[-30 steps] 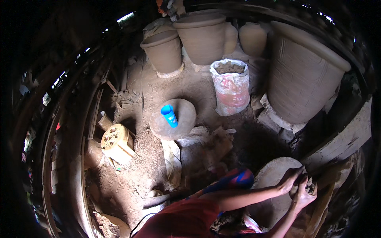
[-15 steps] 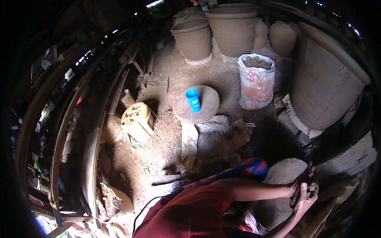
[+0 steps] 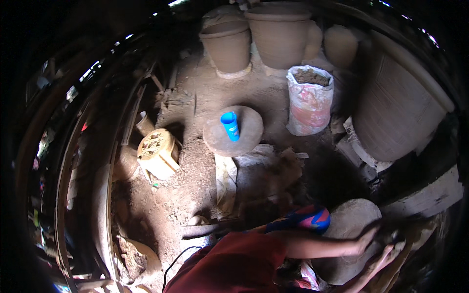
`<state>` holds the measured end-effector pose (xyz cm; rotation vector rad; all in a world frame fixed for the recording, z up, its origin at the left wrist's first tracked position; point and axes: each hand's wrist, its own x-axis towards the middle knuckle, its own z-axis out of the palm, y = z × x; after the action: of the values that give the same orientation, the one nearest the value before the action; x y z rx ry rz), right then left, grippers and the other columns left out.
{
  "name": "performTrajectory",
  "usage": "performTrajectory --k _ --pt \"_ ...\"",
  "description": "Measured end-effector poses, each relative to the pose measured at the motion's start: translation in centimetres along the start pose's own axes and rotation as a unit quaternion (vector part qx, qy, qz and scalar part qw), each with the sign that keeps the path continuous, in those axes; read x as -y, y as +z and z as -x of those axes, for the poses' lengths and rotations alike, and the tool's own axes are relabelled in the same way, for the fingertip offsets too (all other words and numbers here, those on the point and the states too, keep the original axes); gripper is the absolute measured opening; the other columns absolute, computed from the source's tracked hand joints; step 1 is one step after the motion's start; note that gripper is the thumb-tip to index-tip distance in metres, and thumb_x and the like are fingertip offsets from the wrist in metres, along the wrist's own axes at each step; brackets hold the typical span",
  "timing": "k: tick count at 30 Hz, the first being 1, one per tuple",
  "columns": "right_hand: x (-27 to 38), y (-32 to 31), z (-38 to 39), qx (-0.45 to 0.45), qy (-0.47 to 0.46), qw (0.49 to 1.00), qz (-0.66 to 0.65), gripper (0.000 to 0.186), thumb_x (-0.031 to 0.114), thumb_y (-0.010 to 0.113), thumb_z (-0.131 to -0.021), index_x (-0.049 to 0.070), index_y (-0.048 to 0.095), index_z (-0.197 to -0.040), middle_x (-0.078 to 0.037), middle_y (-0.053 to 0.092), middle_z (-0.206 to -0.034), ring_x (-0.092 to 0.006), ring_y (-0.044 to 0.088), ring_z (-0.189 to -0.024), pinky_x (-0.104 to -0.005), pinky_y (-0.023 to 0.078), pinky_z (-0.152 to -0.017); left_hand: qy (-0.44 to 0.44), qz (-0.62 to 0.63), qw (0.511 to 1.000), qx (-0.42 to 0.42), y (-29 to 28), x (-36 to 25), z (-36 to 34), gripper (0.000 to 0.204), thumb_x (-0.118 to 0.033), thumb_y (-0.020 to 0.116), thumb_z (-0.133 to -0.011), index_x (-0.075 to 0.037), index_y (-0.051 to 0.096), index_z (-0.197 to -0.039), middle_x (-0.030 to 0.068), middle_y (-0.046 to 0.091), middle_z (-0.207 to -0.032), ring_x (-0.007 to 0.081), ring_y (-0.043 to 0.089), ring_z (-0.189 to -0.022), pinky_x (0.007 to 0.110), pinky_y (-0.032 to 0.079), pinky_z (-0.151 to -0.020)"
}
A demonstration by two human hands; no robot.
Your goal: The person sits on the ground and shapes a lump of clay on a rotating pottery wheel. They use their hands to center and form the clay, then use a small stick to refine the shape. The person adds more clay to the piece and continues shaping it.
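Observation:
At the lower right, my left hand [image 3: 365,240] reaches over the edge of a round, flat grey-brown slab [image 3: 354,215]. My right hand [image 3: 378,263] is just below it, nearer the lower edge. Both hands are smeared by motion, and their fingers do not show clearly. Just beyond the fingertips is a blurred greyish lump [image 3: 398,245] that looks like clay, beside brown sheeting [image 3: 421,238]. Whether either hand touches the lump cannot be made out.
A blue cup [image 3: 230,128] stands on a round disc [image 3: 211,132] in the middle. Beyond are a white-and-red sack of soil or clay [image 3: 310,110] and large clay pots [image 3: 278,41], with a huge one [image 3: 391,107] at right. A yellowish stool [image 3: 159,151] stands left.
My hands, earlier together around a lump of clay, are now a little apart and blurred. The whole view has shifted slightly, so the cup, stool and pots appear further left.

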<state>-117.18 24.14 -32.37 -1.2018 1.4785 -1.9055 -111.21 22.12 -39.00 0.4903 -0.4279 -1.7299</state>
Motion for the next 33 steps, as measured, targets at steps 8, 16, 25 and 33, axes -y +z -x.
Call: performTrajectory --k 8,16,25,33 --pt "5.2 1.4 2.0 0.121 -0.005 0.982 0.145 0.049 0.019 0.079 -0.053 -0.005 0.057 -0.090 -0.009 0.059 -0.088 -0.0167 0.054 -0.082 -0.0289 0.042 -0.077 0.249 -0.292 0.923 -0.031 -0.8 -5.4 -0.1 0.024 -0.023 0.057 -0.080 0.000 0.056 -0.086 0.0062 0.057 -0.082 0.0156 0.054 -0.081 0.028 0.043 -0.074" --pt "2.6 2.3 3.8 0.002 -0.204 0.961 0.189 0.042 0.026 0.071 -0.061 0.004 0.040 -0.044 -0.007 0.035 -0.039 -0.0111 0.036 -0.036 -0.0283 0.031 -0.037 0.044 -0.086 0.994 0.043 -1.1 -6.7 2.8 0.024 -0.030 0.046 -0.085 -0.009 0.054 -0.078 -0.0041 0.045 -0.069 0.0075 0.045 -0.064 0.024 0.039 -0.058" --pt "2.5 -0.8 1.1 -0.021 -0.025 0.999 -0.030 0.036 0.027 0.063 -0.072 0.002 0.045 -0.056 0.001 0.035 -0.050 -0.0059 0.036 -0.053 -0.0248 0.029 -0.047 -0.062 -0.111 0.968 0.216 1.2 -7.3 3.1 0.065 -0.052 0.035 -0.084 -0.011 0.023 -0.133 0.0024 0.035 -0.129 0.0165 0.030 -0.120 0.034 0.021 -0.101" --pt "1.1 1.1 3.2 0.235 -0.058 0.965 0.103 0.047 0.043 0.067 -0.063 0.001 0.062 -0.083 -0.017 0.062 -0.078 -0.0248 0.062 -0.076 -0.0330 0.047 -0.069 0.052 0.104 0.993 0.039 -0.3 -4.9 2.5 0.037 -0.032 0.042 -0.088 -0.020 0.037 -0.122 0.0033 0.050 -0.106 0.0171 0.052 -0.088 0.035 0.044 -0.078"
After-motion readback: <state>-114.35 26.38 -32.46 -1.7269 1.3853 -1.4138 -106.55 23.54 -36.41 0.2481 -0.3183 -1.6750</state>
